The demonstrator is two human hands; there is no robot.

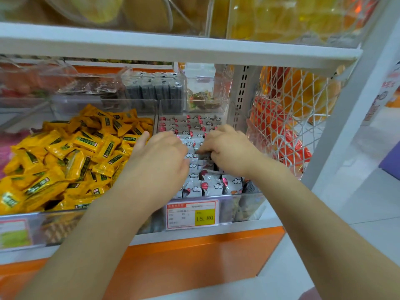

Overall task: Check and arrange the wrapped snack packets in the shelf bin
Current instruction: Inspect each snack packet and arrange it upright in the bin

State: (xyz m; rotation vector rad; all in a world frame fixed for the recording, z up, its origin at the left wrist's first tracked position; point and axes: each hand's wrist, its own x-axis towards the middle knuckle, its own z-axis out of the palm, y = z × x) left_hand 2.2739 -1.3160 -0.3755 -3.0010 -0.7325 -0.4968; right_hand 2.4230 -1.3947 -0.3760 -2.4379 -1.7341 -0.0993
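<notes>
A person's two bare arms reach into a clear shelf bin (242, 202) at the right end of a shop's snack shelf. The bin holds wrapped snack packets (207, 185), silvery white with cloud prints and red marks. They stand in tidy rows at the far end and lie looser at the near end.

The left hand (160, 153) lies palm down on the packets at the bin's left side. Its thumb reaches over toward the neighbouring bin and its fingertips are buried, so it cannot be told whether it grasps anything. The right hand (227, 151) has its fingers curled down in the middle of the bin, pinching the packets there.

A red-bordered price tag (191, 215) reading 15.80 is fixed to the bin's near wall. In the bin to the left, yellow packets (71, 156) are heaped loosely. Farther back stand more clear bins, one with dark grey packs (155, 89).

A white shelf board (173, 46) runs overhead, carrying blurred yellow goods. Below the bins is an orange base panel (194, 254). To the right, a white mesh basket (292, 120) of orange packs hangs beside a white upright post (355, 109), with pale floor (357, 204) beyond.
</notes>
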